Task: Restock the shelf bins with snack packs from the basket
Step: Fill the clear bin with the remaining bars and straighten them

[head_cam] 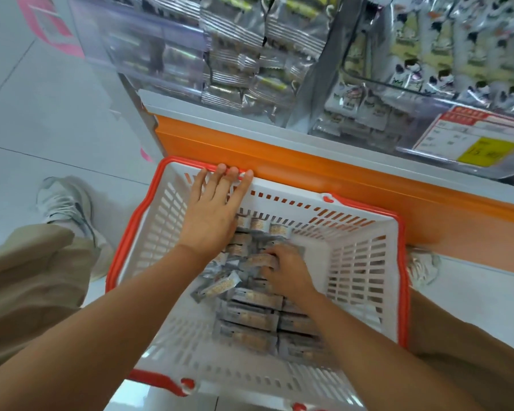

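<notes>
While the left hand [212,212] lies flat, fingers straight and slightly spread, tips over the red rim [184,164] at 11 o'clock of the white basket [365,262], the right hand [285,268] curls its fingers round grey snack packs [252,318] heaped at the basket's centre; clear shelf bins [238,54] stand at 12 o'clock, beyond the orange ledge [309,161]

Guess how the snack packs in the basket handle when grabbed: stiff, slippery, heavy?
Probably light: the snack packs are small, and the right hand grips some at once. The glossy wrap looks slippery. One lies tilted atop the pile, so they likely shift easily.
</notes>
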`<state>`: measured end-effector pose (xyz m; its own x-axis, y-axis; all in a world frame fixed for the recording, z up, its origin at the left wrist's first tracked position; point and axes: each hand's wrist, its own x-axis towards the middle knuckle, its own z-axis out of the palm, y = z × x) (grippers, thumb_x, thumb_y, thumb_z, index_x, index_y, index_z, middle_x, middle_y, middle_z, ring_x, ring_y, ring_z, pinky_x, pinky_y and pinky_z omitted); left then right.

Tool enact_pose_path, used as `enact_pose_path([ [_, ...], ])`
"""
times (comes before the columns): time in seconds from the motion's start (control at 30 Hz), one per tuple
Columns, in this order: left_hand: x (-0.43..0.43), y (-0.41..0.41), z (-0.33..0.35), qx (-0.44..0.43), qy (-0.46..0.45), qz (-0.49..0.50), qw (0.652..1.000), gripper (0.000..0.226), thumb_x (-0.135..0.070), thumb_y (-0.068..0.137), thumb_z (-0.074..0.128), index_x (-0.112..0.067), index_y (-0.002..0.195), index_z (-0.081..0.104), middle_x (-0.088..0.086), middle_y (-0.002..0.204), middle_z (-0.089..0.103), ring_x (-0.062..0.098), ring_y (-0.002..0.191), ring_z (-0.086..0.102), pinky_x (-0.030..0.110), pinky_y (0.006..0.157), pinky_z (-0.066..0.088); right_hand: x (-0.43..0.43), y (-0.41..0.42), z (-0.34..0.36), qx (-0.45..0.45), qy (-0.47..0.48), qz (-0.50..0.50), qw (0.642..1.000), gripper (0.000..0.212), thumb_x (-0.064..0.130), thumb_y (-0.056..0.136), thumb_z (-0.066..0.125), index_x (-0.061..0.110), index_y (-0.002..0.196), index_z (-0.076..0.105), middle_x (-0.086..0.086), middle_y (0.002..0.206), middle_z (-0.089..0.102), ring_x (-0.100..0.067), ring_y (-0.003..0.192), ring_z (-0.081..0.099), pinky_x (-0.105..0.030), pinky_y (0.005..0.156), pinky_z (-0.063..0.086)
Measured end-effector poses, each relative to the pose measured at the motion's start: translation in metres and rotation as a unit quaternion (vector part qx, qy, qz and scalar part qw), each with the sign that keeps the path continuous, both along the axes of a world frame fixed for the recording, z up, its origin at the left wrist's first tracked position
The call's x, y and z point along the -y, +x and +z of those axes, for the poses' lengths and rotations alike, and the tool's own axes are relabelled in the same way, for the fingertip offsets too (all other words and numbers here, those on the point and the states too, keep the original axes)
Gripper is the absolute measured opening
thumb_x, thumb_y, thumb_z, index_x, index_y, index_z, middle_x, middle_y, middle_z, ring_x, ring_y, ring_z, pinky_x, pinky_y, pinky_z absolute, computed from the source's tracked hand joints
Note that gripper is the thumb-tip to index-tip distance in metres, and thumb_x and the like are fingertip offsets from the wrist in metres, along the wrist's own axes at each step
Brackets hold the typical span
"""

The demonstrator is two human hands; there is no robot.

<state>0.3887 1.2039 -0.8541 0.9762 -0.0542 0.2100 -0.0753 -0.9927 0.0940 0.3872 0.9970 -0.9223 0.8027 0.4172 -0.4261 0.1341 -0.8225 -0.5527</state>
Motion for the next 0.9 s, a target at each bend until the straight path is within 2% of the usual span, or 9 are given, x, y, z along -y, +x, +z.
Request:
enact_pose_path([
  [0.17, 0.010, -0.007, 0.025, -0.064, -0.017, 0.007, 0.998, 0.084, -0.017, 0.076, 0.072, -0.009, 0.150, 0.034, 0.020, 0.144, 0.042, 0.037, 0.137, 0.033, 0.053, 0.115, 0.027, 0.021, 0.007, 0.063, -0.006, 0.142, -0.108, 0.984, 0.022, 0.018, 0.088, 0.065, 0.021, 0.110, 0.059, 0.003, 0.098, 0.062, -0.008, 0.091, 0.058, -0.022, 0.078, 0.049],
  [0.3, 0.024, -0.012, 0.051, -0.159, -0.114, -0.074, 0.978, 0.059, -0.044, 0.090, 0.039, -0.015, 0.140, 0.052, 0.011, 0.137, 0.050, 0.031, 0.128, 0.042, 0.044, 0.107, 0.032, 0.031, 0.007, 0.117, 0.011, 0.255, -0.166, 0.952, 0.021, 0.000, 0.090, 0.063, 0.000, 0.109, 0.054, -0.024, 0.083, 0.049, 0.004, 0.069, 0.051, -0.006, 0.070, 0.042],
  [0.37, 0.033, -0.015, 0.062, -0.209, -0.204, -0.092, 0.952, 0.049, -0.045, 0.100, 0.036, -0.020, 0.137, 0.056, 0.006, 0.133, 0.055, 0.026, 0.124, 0.044, 0.038, 0.104, 0.034, 0.034, 0.007, 0.140, 0.018, 0.309, -0.189, 0.932, 0.021, 0.000, 0.090, 0.064, 0.002, 0.108, 0.053, -0.032, 0.083, 0.049, -0.006, 0.068, 0.051, -0.009, 0.067, 0.043],
  [0.43, 0.043, -0.017, 0.076, -0.213, -0.272, -0.097, 0.933, 0.040, -0.037, 0.103, 0.045, -0.022, 0.140, 0.053, 0.005, 0.134, 0.056, 0.023, 0.123, 0.047, 0.037, 0.105, 0.035, 0.036, 0.007, 0.158, 0.029, 0.345, -0.208, 0.915, 0.023, 0.005, 0.089, 0.067, 0.007, 0.108, 0.054, -0.027, 0.084, 0.056, -0.014, 0.072, 0.056, -0.016, 0.067, 0.046],
  [0.6, 0.061, -0.020, 0.118, -0.219, -0.432, -0.080, 0.871, 0.029, -0.026, 0.102, 0.051, -0.015, 0.127, 0.061, 0.003, 0.112, 0.062, 0.017, 0.097, 0.060, 0.034, 0.087, 0.049, 0.039, 0.005, 0.204, 0.061, 0.423, -0.224, 0.876, 0.030, 0.015, 0.087, 0.071, 0.017, 0.112, 0.054, -0.006, 0.094, 0.065, -0.013, 0.084, 0.063, -0.027, 0.076, 0.052],
  [0.67, 0.065, -0.023, 0.133, -0.221, -0.492, -0.079, 0.839, 0.023, -0.023, 0.103, 0.048, -0.017, 0.119, 0.063, -0.003, 0.108, 0.067, 0.008, 0.098, 0.062, 0.024, 0.088, 0.048, 0.040, 0.000, 0.219, 0.068, 0.431, -0.208, 0.876, 0.040, 0.016, 0.086, 0.072, 0.016, 0.119, 0.050, -0.001, 0.100, 0.064, -0.009, 0.087, 0.063, -0.022, 0.078, 0.051],
  [0.73, 0.068, -0.027, 0.148, -0.204, -0.535, -0.071, 0.817, 0.019, -0.021, 0.104, 0.046, -0.020, 0.108, 0.065, -0.010, 0.095, 0.066, -0.003, 0.086, 0.060, 0.016, 0.080, 0.046, 0.043, -0.007, 0.227, 0.078, 0.405, -0.178, 0.893, 0.050, 0.019, 0.084, 0.075, 0.018, 0.125, 0.046, -0.002, 0.109, 0.061, -0.013, 0.091, 0.063, -0.023, 0.079, 0.051],
  [0.83, 0.072, -0.032, 0.165, -0.192, -0.569, -0.058, 0.797, 0.023, -0.016, 0.104, 0.044, -0.011, 0.104, 0.067, 0.009, 0.095, 0.068, 0.015, 0.086, 0.060, 0.031, 0.083, 0.049, 0.044, -0.020, 0.232, 0.111, 0.366, -0.139, 0.913, 0.052, 0.022, 0.082, 0.078, 0.028, 0.121, 0.045, -0.003, 0.108, 0.059, -0.014, 0.090, 0.060, -0.021, 0.073, 0.048],
  [0.9, 0.073, -0.035, 0.172, -0.190, -0.583, -0.061, 0.787, 0.025, -0.014, 0.104, 0.044, -0.003, 0.107, 0.066, 0.020, 0.101, 0.068, 0.022, 0.087, 0.058, 0.029, 0.081, 0.050, 0.044, -0.026, 0.238, 0.134, 0.361, -0.127, 0.914, 0.046, 0.022, 0.082, 0.078, 0.029, 0.116, 0.047, -0.003, 0.103, 0.059, -0.014, 0.087, 0.059, -0.022, 0.071, 0.048],
])
